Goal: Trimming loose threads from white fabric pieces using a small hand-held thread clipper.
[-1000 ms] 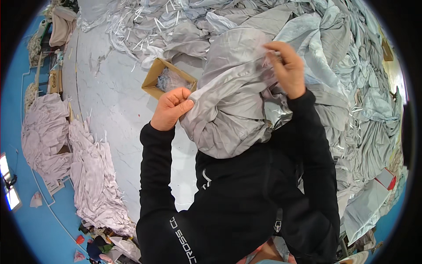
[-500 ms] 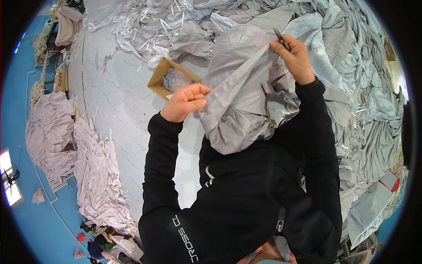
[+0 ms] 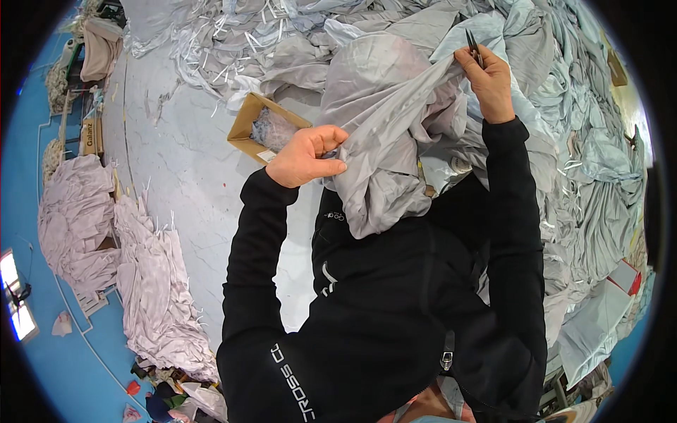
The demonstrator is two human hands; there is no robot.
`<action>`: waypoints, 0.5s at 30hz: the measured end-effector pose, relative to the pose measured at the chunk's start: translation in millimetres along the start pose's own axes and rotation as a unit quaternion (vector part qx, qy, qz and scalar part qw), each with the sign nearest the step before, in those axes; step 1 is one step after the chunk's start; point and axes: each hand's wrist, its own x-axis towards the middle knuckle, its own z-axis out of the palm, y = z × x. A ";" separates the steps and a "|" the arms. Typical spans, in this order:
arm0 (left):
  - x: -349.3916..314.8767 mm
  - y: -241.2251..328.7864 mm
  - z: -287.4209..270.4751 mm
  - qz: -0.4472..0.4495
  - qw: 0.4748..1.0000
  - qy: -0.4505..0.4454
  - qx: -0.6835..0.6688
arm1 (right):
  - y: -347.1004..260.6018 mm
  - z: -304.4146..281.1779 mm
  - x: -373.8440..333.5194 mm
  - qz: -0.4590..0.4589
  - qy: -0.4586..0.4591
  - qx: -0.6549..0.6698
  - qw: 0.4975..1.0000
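A large piece of grey fabric (image 3: 384, 130) is stretched between my two hands, its lower folds hanging against my black jacket. My left hand (image 3: 303, 156) grips the near left edge, thumb and fingers closed at the cloth. Higher up on the right, my right hand (image 3: 489, 83) pinches a corner of the same fabric. Dark pointed thread snips (image 3: 472, 41) are also tucked in that right hand, their two tips standing up past the fingers and slightly apart. Just beyond my left hand is an open cardboard box (image 3: 243, 125) holding a clear plastic bag (image 3: 273, 130) with bluish contents.
Heaps of grey cloth with white ties (image 3: 282, 60) cover the far side of the pale table (image 3: 201, 155). More grey-blue cloth (image 3: 596, 204) is piled along the right. Pinkish-grey fabric (image 3: 151, 275) hangs over the left edge, above a blue floor (image 3: 46, 366).
My right hand has moved up and to the right, drawing the fabric tauter and straighter. My left hand has shifted slightly right, and the snips point more upright.
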 end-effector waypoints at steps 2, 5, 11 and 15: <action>-2.0 -1.7 -1.7 -0.004 0.999 0.018 0.046 | -3.6 -0.6 -3.3 0.000 -0.004 0.011 1.000; -2.7 -7.8 -1.8 0.013 0.999 0.028 0.042 | -7.6 0.7 -8.2 0.015 0.001 0.008 1.000; -3.4 -11.5 -0.9 0.031 0.998 0.048 0.003 | -1.0 3.3 -11.4 -0.002 0.018 0.007 1.000; -1.7 -16.4 -4.0 0.031 0.999 0.044 0.002 | 5.5 3.5 -12.7 0.003 0.027 0.008 1.000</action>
